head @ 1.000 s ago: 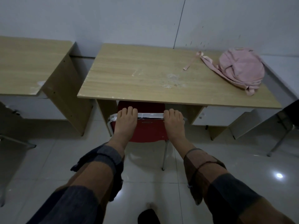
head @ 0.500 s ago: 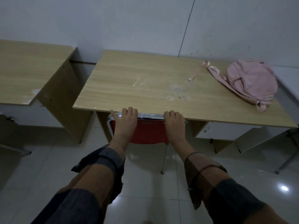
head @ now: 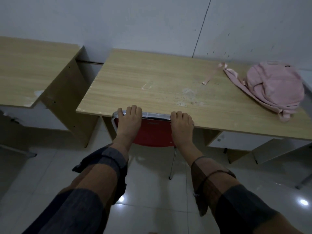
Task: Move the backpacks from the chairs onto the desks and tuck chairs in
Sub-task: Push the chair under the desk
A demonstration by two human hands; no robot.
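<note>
A red chair [head: 152, 134] with a silver top rail stands under the front edge of the wooden desk [head: 152, 85]; its seat is hidden beneath the desktop and only the backrest shows. My left hand [head: 129, 123] grips the left part of the rail, fingers curled over it. My right hand [head: 182, 125] grips the right part the same way. A pink backpack [head: 273, 86] lies on the desk's far right end, its straps trailing toward the middle.
A second wooden desk [head: 30, 71] stands to the left, with a gap between the two. A white wall runs behind both. The glossy tiled floor [head: 152, 191] lies beneath me. Metal legs of another chair [head: 303, 179] show at the right edge.
Both hands have pushed the red chair forward; its backrest rail now meets the desk's front edge, where earlier part of the seat showed in front.
</note>
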